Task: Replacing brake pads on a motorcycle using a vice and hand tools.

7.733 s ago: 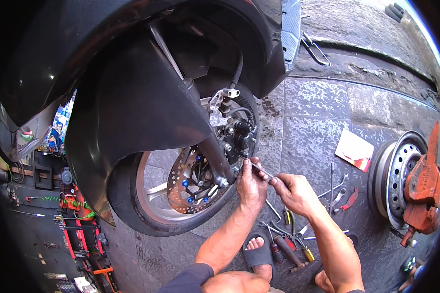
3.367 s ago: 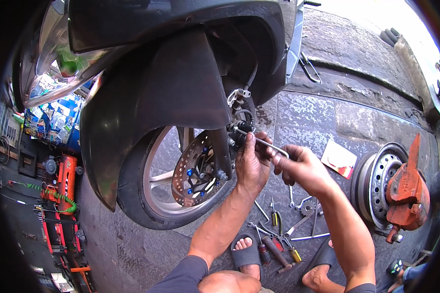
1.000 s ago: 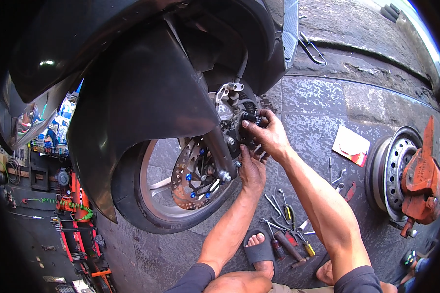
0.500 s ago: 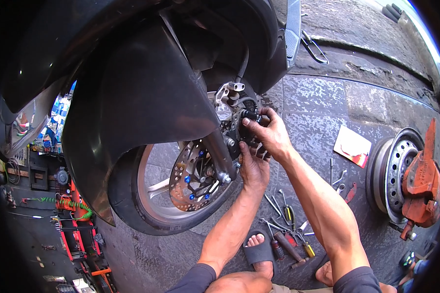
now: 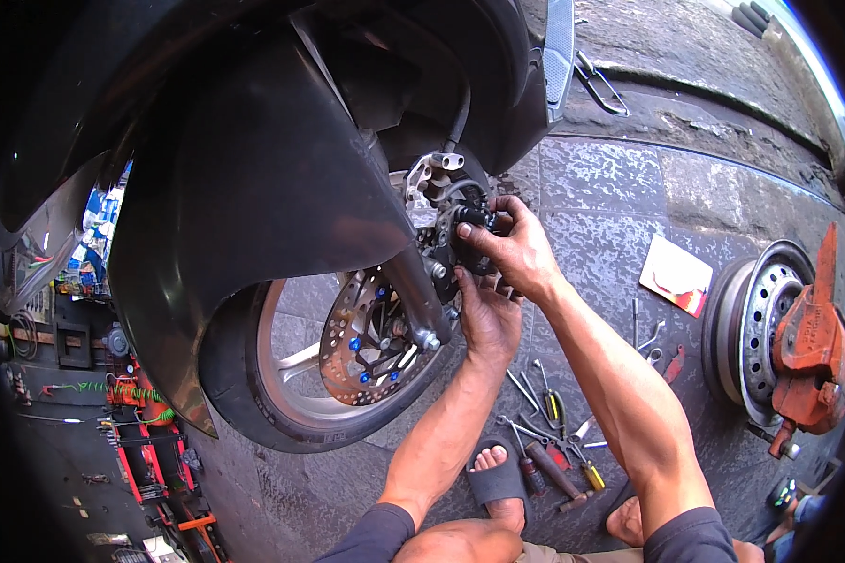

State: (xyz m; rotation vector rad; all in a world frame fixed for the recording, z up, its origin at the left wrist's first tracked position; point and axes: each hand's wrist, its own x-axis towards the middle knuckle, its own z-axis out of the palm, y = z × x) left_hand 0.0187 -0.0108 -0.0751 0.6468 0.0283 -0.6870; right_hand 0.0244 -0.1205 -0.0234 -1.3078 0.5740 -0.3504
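Observation:
My right hand (image 5: 526, 249) is wrapped round the upper right part of the black brake caliper (image 5: 468, 220), its thumb pressed on the body. My left hand (image 5: 486, 321) is cupped under the caliper with thumb raised and fingers curled, partly hidden. The caliper sits behind the fork leg (image 5: 413, 296) of a dark scooter's front wheel, below a silver bracket (image 5: 422, 174) and hose. The drilled brake disc (image 5: 338, 352) with blue bolts shows left of the fork, under the large dark mudguard (image 5: 235, 178).
Tools (image 5: 559, 450) lie around my sandalled foot (image 5: 494, 488). On the right are a card sheet (image 5: 671, 272), a steel rim (image 5: 760, 314) and an orange vice (image 5: 807, 347). Red tool racks (image 5: 145, 450) stand left. Someone's leg (image 5: 793, 511) shows at lower right.
The rod held earlier has left my hands. My right hand moved from the rod up onto the caliper. Since half a second ago both hands have shifted only slightly in view.

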